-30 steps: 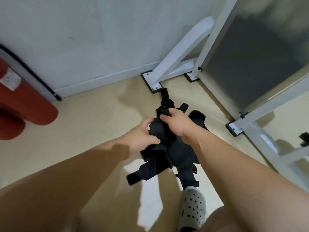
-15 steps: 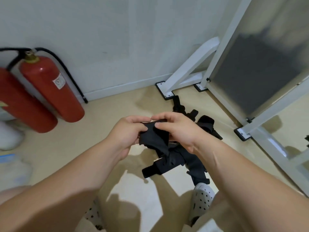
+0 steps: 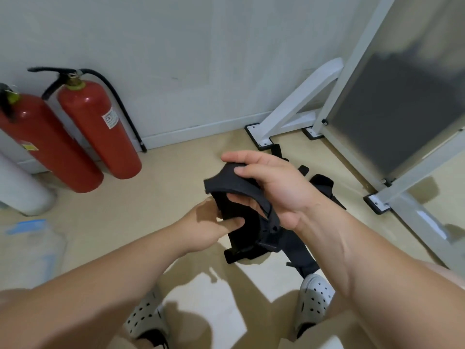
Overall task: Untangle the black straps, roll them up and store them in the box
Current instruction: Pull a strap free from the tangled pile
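Both hands are mid-frame, just right of centre, and both are on the same black strap. The right hand pinches the strap's upper end between thumb and fingertips. The left hand is clamped on the lower stretch, thumb pressed on the outer face. The strap arches between them, off the floor.

The rest of the straps run down from the hands into a knotted heap on the beige floor at about 5 o'clock. A plastic buckle sits where the held strap meets the heap. One tail ends right at the toe of the right clog; the left clog is at 6 o'clock. More strap ends reach toward the white frame foot at 1 o'clock.

There are two red fire extinguishers at 9–10 o'clock. No box is clearly in view. The blurred pale thing with a blue edge at 8 o'clock may be a container, can't tell.

Judged step: untangling, early; nothing rolled yet.

Risks:
- Pulling up hard while the lower end is in the heap would likely tighten the knot.
- The buckle may snag other loops and drag the whole heap up.
- The clog could pin the tail, so the pull jerks and the pinch slips.
- Rolling before the strap is free would wrap the tangle in.
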